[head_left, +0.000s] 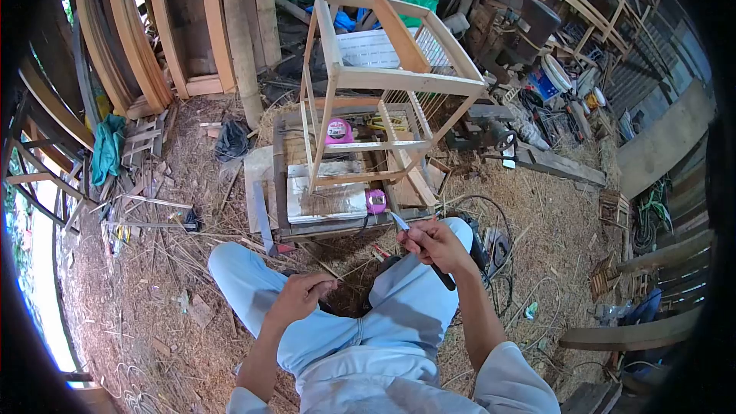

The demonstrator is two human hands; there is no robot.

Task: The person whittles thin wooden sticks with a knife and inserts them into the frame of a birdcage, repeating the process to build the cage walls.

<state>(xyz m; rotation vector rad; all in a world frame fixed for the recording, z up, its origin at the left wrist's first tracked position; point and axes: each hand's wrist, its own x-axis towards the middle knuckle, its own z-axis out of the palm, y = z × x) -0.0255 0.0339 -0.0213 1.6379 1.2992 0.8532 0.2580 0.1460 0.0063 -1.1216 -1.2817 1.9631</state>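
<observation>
My right hand (435, 245) is closed around a knife (400, 222), its blade pointing up and left and its dark handle end showing below the hand. Over my left knee, my left hand (303, 297) has its fingers drawn together; whatever they hold, if anything, is too small to name. In front of me a wooden frame (406, 80) with thin slats stands on a low work surface. Two pink tape measures, one (337, 131) inside the frame and one (376, 201) at the near edge, lie by a whitish board (326, 203).
A handsaw (263, 215) leans at the low surface's left edge. A black bag (231, 142) and a green cloth (109, 149) are at the left. A black cable (510, 241) curls on the shavings-covered ground at the right, below a long timber (563, 166).
</observation>
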